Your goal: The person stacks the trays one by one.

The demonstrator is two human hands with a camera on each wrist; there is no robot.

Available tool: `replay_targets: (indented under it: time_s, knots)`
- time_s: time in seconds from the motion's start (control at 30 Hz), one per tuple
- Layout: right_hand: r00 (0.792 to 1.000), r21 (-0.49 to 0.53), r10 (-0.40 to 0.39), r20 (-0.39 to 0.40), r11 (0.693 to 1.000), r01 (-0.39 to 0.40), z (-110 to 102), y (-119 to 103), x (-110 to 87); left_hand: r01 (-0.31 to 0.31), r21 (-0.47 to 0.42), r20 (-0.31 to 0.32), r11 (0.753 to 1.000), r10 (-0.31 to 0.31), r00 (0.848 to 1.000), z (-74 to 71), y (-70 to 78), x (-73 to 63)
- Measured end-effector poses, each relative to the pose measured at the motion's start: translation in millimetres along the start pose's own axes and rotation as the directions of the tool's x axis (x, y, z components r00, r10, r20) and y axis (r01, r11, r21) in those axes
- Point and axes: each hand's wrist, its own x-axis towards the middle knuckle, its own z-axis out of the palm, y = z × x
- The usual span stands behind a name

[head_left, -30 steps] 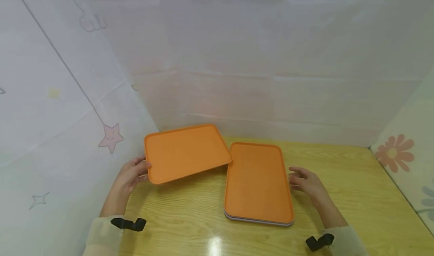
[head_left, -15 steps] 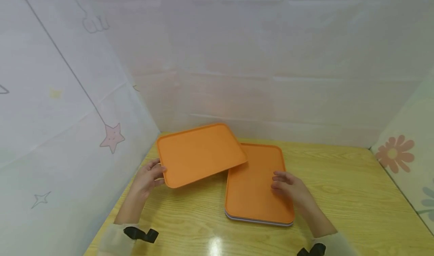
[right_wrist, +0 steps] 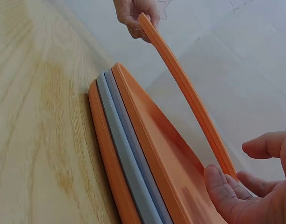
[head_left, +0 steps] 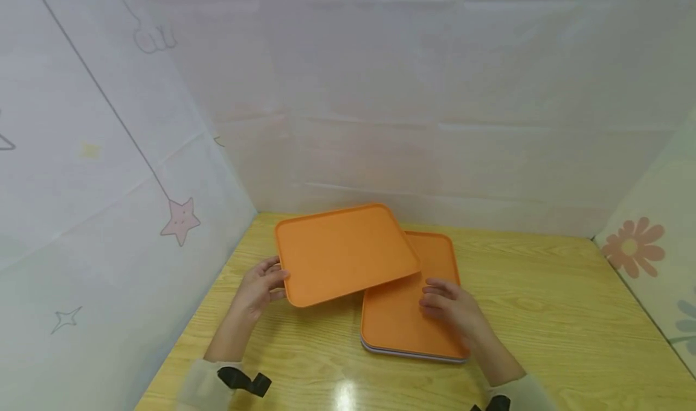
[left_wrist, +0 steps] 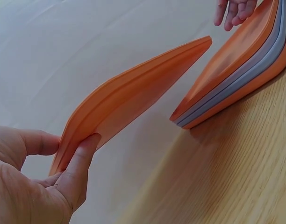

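Note:
My left hand [head_left: 260,290] pinches the left edge of an orange tray [head_left: 345,255], thumb on one face and fingers on the other. That tray hangs tilted above the table, its right end over a stack of trays [head_left: 397,326]. In the right wrist view the stack shows an orange top tray [right_wrist: 145,135], bluish trays [right_wrist: 119,126] in the middle and an orange bottom tray [right_wrist: 102,126]. Over the stack's right side is my right hand [head_left: 451,305], holding nothing, thumb and fingers apart. Its fingers are close to the held tray's right end; whether they touch it is unclear.
The stack and both hands are over a light wood table [head_left: 549,314]. A pale sheet wall [head_left: 380,97] closes off the back. More sheets with printed drawings stand on the left [head_left: 109,236] and the right [head_left: 652,193].
My left hand has carried the tray rightward, so it now overlaps the stack in the head view. My right hand has moved left from beside the stack to above it.

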Motion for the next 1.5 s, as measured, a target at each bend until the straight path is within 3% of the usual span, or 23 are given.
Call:
replay_targets:
  time_s: [0.33,0.53,0.93,1.1,1.2,1.5]
  knots:
    - [0.998,0.142,0.054,0.02,0.988,-0.056,17.7,6.0,-2.2,0.012,-0.028,0.01,1.0,-0.012,1.0,19.2,-5.9,1.5]
    - [0.999,0.262,0.03,-0.033,0.965,-0.02,30.2,13.0,1.2,0.002,-0.042,-0.012,0.999,-0.002,1.0,31.7,-8.5,1.7]
    - [0.988,0.466,0.04,-0.15,0.884,0.035,56.2,12.6,-5.1,0.006,-0.087,0.003,0.996,-0.005,1.0,58.8,-15.4,4.1]
    - [0.986,0.564,0.023,-0.167,0.822,0.076,62.5,8.7,-3.1,0.006,-0.075,0.018,0.997,-0.005,1.0,66.5,-20.9,5.3]
    - [0.984,0.591,0.021,-0.178,0.801,0.09,65.4,6.4,-0.9,-0.001,-0.066,0.039,0.998,0.004,0.999,71.0,-23.6,5.3]
    - [0.97,0.561,0.019,-0.243,0.819,0.124,67.6,-1.3,0.4,-0.029,-0.062,0.078,0.998,0.034,0.996,86.3,-27.0,4.2]
